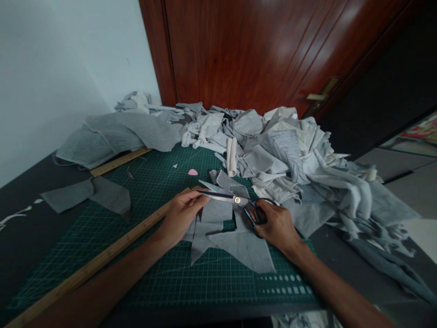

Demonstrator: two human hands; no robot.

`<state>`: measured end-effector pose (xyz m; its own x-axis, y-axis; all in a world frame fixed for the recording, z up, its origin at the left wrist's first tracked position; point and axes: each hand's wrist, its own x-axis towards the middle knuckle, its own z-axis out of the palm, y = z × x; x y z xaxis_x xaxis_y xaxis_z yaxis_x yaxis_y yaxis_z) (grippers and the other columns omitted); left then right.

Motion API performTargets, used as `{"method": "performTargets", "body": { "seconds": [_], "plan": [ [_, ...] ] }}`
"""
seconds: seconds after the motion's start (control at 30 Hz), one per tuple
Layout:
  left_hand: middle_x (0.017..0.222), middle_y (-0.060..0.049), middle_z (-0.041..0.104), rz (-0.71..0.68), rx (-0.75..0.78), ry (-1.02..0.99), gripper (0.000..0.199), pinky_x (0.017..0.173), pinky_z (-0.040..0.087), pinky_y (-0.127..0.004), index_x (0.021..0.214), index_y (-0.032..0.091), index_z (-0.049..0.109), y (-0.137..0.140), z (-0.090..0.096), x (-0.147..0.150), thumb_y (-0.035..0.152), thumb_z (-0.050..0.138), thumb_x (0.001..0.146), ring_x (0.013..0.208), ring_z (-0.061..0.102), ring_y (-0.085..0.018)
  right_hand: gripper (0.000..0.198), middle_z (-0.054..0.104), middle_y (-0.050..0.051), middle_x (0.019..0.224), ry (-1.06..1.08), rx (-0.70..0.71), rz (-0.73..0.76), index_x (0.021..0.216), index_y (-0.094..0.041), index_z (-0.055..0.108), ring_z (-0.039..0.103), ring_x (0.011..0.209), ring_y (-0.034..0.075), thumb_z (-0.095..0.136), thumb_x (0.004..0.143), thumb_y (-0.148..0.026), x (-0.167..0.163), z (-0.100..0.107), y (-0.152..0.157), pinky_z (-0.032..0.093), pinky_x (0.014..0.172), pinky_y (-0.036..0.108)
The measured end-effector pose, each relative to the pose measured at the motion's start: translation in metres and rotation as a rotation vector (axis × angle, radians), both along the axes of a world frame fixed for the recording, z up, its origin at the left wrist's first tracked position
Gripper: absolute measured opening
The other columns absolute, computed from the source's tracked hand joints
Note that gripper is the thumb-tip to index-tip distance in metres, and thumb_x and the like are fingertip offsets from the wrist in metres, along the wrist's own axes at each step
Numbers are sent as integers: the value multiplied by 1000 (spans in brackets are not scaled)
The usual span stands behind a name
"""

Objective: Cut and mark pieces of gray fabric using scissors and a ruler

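In the centre of the frame, black-handled metal scissors (pixel 237 200) are pointing left, their blades standing slightly apart. The right hand (pixel 276 224) is holding them, its grip wrapping around the handle loops. The left hand (pixel 180 214) is pinching its fingers together beside the blade tips; whether its grip is holding cloth, I cannot tell. Cut grey fabric pieces (pixel 241 248) are lying just below, on a green gridded cutting mat (pixel 164 282). A long wooden ruler (pixel 114 248) is stretching toward the lower left.
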<state>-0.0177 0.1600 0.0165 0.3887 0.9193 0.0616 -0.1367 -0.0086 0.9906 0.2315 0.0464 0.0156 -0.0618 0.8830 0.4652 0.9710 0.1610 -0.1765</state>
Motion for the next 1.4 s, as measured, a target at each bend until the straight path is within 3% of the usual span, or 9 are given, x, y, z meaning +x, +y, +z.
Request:
{"method": "performTargets", "body": {
  "seconds": [0.57,0.9,1.17,1.27,1.4],
  "plan": [
    [86,-4,76,28,21,43,14,71,47,-29,77,20,84,1,-1,0,33,78,80,82,64,-19,10,60,-2,59,1,4,51,78,-21,58,52,50,12,55,87,-19,5,4,0,30,53,25],
    [81,-3,73,20,58,40,13,75,51,-31,74,21,81,-1,9,1,32,77,80,83,65,-21,16,60,-1,58,12,-6,58,76,-22,60,51,49,12,55,91,-22,5,6,0,31,53,25],
    [75,-2,67,24,72,121,19,65,41,-28,78,19,80,-1,10,1,37,76,82,74,55,-17,17,63,-1,56,-6,-22,57,75,-21,60,54,47,12,54,90,-20,9,5,-1,30,51,25],
    [76,-2,64,3,44,127,22,64,40,-27,78,20,77,0,8,-1,42,75,83,74,54,-17,12,63,-1,57,63,-43,47,77,-21,61,54,47,12,56,88,-21,9,4,-2,30,50,24],
    [80,-1,62,-49,-10,123,26,66,41,-27,87,21,74,1,4,-3,46,71,87,76,53,-18,9,59,-5,57,318,-121,15,77,-22,58,51,46,11,66,79,-24,8,0,0,34,48,22]
  ]
}}
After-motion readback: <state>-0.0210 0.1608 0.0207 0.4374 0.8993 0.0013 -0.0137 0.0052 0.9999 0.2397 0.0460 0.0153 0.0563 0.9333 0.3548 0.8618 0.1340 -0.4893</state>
